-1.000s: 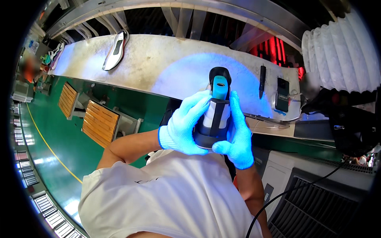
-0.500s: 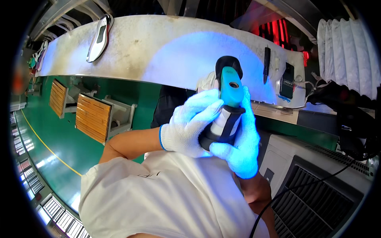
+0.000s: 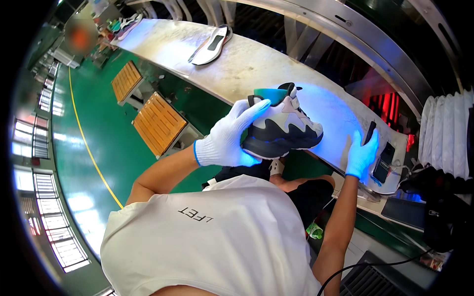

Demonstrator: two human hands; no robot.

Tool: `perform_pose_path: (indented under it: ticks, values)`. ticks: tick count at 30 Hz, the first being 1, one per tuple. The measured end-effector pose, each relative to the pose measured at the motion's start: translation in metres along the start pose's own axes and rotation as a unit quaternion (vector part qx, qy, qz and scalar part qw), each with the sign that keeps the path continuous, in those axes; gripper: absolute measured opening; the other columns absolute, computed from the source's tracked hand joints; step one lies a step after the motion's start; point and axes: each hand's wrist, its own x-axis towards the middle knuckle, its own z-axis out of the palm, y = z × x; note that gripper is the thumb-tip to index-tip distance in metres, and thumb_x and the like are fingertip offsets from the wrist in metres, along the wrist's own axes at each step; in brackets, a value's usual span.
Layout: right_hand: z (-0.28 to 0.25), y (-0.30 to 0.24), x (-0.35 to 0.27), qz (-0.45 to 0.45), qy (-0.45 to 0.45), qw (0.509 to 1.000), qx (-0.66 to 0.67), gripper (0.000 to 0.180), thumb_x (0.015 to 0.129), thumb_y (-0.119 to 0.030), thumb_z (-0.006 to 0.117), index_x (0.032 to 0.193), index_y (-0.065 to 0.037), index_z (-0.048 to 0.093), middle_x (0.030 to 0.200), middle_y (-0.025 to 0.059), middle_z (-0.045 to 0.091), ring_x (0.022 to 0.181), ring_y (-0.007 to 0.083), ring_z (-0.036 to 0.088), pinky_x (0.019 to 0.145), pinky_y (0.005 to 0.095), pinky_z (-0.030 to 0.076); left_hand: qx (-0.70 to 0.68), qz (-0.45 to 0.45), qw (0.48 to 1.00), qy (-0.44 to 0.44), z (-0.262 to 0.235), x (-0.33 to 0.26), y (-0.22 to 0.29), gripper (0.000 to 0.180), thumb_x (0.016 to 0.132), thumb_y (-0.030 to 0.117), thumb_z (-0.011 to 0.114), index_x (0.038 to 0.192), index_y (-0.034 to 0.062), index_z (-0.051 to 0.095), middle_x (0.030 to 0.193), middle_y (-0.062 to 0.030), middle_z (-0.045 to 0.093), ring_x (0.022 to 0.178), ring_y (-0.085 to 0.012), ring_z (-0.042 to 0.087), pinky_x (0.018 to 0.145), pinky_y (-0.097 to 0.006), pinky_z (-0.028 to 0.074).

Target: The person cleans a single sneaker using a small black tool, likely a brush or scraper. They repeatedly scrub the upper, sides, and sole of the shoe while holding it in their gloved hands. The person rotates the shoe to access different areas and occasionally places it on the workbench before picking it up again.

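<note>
My left hand (image 3: 222,138), in a white knitted glove, grips a shoe (image 3: 281,128) by its heel, above the bench's near edge. The shoe's side is pale grey with a dark wavy lower band, its toe pointing right. A teal shoe last (image 3: 269,93) fills its opening. At the right end of the bench, my gloved right hand (image 3: 361,155) has its fingers around a slim black tool (image 3: 369,132); its lower part is hidden by the fingers.
Farther left on the bench (image 3: 256,59) lies a white shoe sole (image 3: 212,47). A black phone-like device (image 3: 383,162) is right of my right hand. Slatted wooden seats (image 3: 160,123) stand on the green floor. A pleated white hose (image 3: 447,133) and a black cable (image 3: 375,264) are at right.
Both hands held the shoe before. Now my left hand alone holds it, turned sideways, and my right hand has moved right onto the black tool. The view has turned.
</note>
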Motion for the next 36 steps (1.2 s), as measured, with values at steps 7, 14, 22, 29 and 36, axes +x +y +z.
perform_pose_path:
  ticks: [7,14,22,29,36]
  values:
    - [0.039,0.031,0.008,-0.032,-0.057,0.986,-0.155,0.071,0.101,-0.03,0.073,0.162,-0.001,0.05,0.142,0.0313,0.066,0.13,0.0479,0.065,0.111,0.0575,0.052,-0.02,-0.128,0.989,-0.072,-0.007,0.007,0.019,0.137,0.063,0.022,0.104,0.176,0.0181,0.028,0.148,-0.0232,0.049,0.131,-0.0413,0.061,0.111,-0.047,0.056]
    - [0.043,0.01,0.031,-0.033,-0.11,0.986,-0.123,0.06,0.095,-0.024,0.074,0.147,0.001,0.06,0.124,0.0324,0.072,0.116,0.051,0.071,0.101,0.0605,0.056,0.05,-0.115,0.987,-0.098,-0.008,0.034,0.043,0.129,0.063,0.026,0.103,0.173,0.0182,0.036,0.15,-0.0251,0.049,0.131,-0.0442,0.062,0.112,-0.049,0.056]
    - [0.039,-0.046,0.023,0.09,-0.212,0.922,0.31,0.026,0.105,-0.033,0.074,0.107,-0.007,0.074,0.082,0.0111,0.068,0.073,0.03,0.068,0.071,0.0468,0.057,0.109,-0.125,0.981,-0.104,-0.006,0.055,0.052,0.121,0.062,0.03,0.101,0.169,0.0189,0.044,0.149,-0.0255,0.053,0.134,-0.0455,0.063,0.112,-0.05,0.057]
    - [-0.024,-0.227,0.0,0.275,-0.192,0.404,0.851,0.031,0.113,-0.031,0.067,0.089,-0.011,0.064,0.075,0.0028,0.065,0.071,0.0178,0.065,0.066,0.0364,0.055,0.138,-0.123,0.977,-0.108,-0.006,0.07,0.059,0.121,0.063,0.035,0.103,0.167,0.0192,0.045,0.145,-0.0246,0.055,0.13,-0.0438,0.065,0.109,-0.05,0.057]
    - [0.002,-0.222,-0.005,0.182,-0.299,0.364,0.863,0.038,0.116,-0.033,0.059,0.082,-0.017,0.054,0.065,0.0014,0.054,0.055,0.0169,0.056,0.052,0.0339,0.046,0.137,-0.088,0.983,-0.083,-0.003,0.07,0.054,0.115,0.062,0.036,0.103,0.164,0.0178,0.051,0.136,-0.0224,0.06,0.121,-0.0415,0.068,0.103,-0.049,0.058]
